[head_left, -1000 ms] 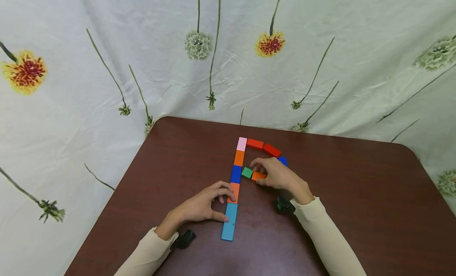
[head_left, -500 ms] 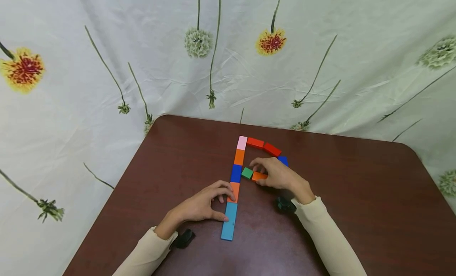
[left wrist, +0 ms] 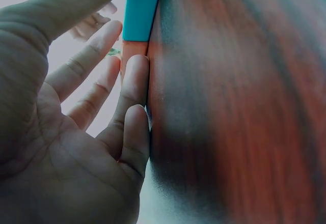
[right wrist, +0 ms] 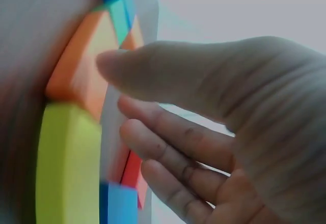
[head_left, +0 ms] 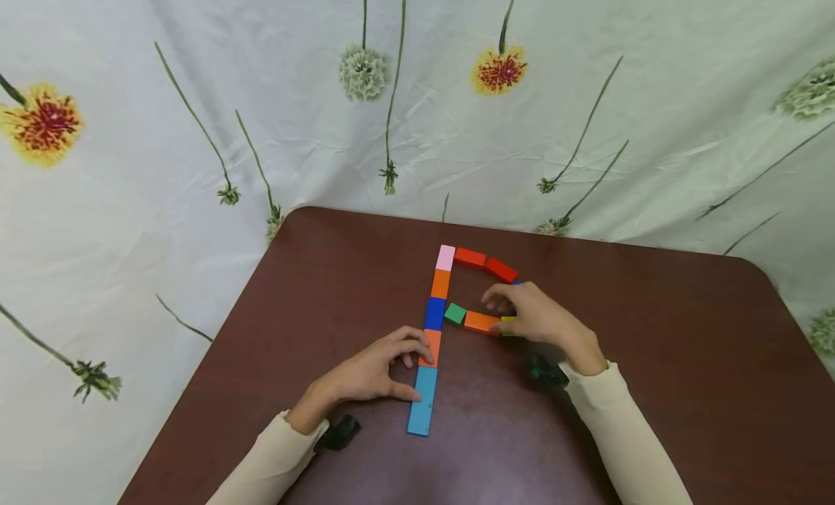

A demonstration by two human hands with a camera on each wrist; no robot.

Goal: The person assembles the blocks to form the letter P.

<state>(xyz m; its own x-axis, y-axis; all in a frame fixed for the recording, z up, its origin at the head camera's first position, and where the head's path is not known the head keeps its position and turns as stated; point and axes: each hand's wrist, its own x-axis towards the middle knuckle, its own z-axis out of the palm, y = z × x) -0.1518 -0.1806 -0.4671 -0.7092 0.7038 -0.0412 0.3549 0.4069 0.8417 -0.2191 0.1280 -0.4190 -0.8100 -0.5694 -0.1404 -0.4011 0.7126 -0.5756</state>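
Observation:
On the table, a row of flat blocks runs from a pink block down to a long light-blue block. My left hand rests at that row, its thumb at the light-blue block and its fingers touching the salmon-orange block. The right hand has loosely spread fingers; its thumb touches or nearly touches the orange block. Beside that block lies a yellow-green block, partly hidden by the hand in the head view. A green block sits between the orange block and the row.
Two red blocks curve away from the pink block toward a blue block, mostly covered by the right hand. A dark-blue block and another orange block belong to the row. Flowered cloth hangs behind the brown table.
My right hand has shifted right along the orange block, bringing the yellow-green block into sight and covering more of the blue one. The left hand stays at the row.

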